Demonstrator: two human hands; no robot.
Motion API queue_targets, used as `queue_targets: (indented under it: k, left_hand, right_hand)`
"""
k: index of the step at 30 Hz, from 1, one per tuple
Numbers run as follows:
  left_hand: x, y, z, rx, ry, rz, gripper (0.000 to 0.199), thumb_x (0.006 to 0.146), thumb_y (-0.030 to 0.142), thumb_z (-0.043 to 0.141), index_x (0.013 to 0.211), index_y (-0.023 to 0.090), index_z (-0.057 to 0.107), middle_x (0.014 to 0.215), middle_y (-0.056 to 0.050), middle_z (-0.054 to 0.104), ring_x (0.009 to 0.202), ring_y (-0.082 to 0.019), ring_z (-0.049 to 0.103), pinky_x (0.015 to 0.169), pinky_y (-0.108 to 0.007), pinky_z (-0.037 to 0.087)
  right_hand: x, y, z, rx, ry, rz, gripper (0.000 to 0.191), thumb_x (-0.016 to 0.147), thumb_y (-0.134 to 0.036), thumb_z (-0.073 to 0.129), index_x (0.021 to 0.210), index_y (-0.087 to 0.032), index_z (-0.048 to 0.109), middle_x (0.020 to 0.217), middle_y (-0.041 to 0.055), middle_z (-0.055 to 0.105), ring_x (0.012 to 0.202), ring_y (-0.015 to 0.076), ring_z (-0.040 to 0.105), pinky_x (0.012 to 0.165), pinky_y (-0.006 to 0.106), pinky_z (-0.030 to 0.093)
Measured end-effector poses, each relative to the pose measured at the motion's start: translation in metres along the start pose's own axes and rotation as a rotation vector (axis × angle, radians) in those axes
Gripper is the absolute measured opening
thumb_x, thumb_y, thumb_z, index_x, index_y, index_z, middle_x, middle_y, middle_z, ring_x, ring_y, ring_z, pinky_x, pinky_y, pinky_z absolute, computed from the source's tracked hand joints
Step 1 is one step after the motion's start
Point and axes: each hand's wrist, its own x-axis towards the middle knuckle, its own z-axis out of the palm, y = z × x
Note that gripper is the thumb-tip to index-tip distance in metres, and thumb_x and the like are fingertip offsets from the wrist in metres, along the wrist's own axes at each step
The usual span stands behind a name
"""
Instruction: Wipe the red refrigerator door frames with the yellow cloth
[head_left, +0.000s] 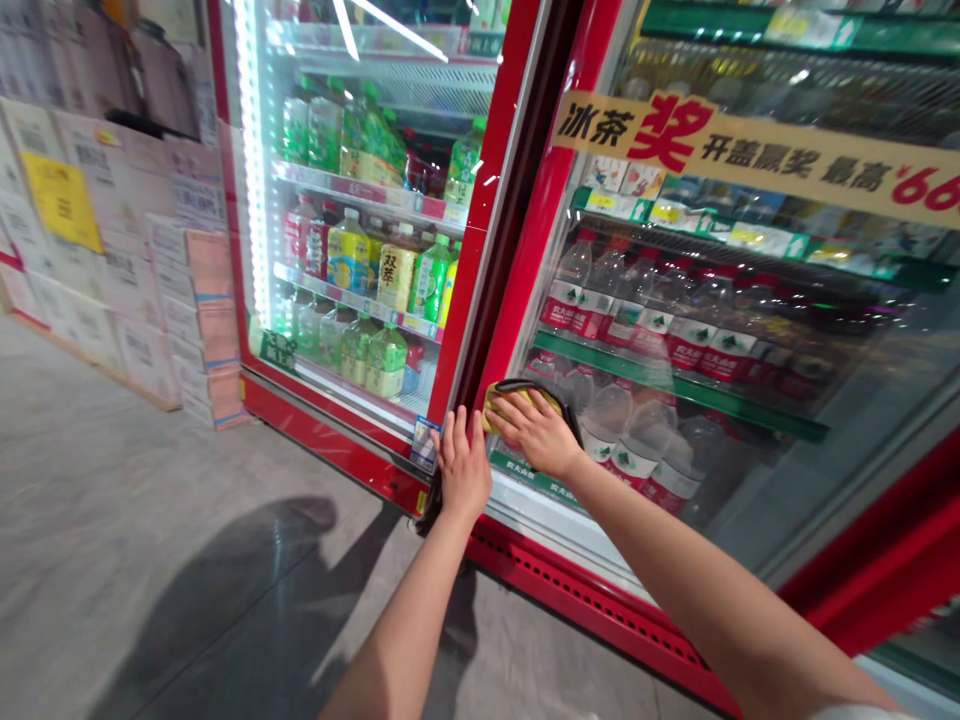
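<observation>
My right hand (536, 430) presses a yellow cloth (493, 408) with a dark edge against the lower left part of the right fridge's glass door (660, 400). Its fingers lie extended over the cloth, which is partly hidden beneath the palm. To its left, my left hand (463, 465) rests with outstretched fingers near the seam between the two red fridges, holding nothing. Behind the glass, by my right hand, stand large water bottles (630, 440) with red and white labels.
The left fridge (450, 360) holds rows of bottled drinks (386, 360) on lit shelves. A beige banner (757, 155) crosses the right door. Stacked cartons (127, 240) stand at the left on the grey floor (187, 520), where shadows fall.
</observation>
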Motion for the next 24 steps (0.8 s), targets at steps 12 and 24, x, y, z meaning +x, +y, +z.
queue_targets:
  k: [12,24]
  left_hand:
    - [0.0,0.016,0.002,-0.039,-0.007,0.015,0.062,0.093,0.01,0.043,0.155,0.013,0.038,0.165,-0.022,0.031,0.157,-0.033,0.016,0.125,-0.064,0.018]
    - [0.003,0.05,0.008,-0.11,-0.007,0.095,0.065,0.092,0.008,0.042,0.156,0.016,0.035,0.165,-0.02,0.032,0.157,-0.032,0.019,0.125,-0.064,0.016]
  right_hand:
    - [-0.03,-0.003,-0.009,-0.021,-0.001,0.154,0.058,0.097,-0.022,0.053,0.154,-0.026,0.043,0.159,0.0118,0.045,0.145,0.0315,0.039,0.122,0.06,0.019]
    - [-0.082,0.002,-0.023,-0.064,0.088,0.499,0.066,0.095,-0.017,0.049,0.159,-0.029,0.036,0.158,0.0134,0.046,0.143,0.0354,0.041,0.121,0.068,0.015]
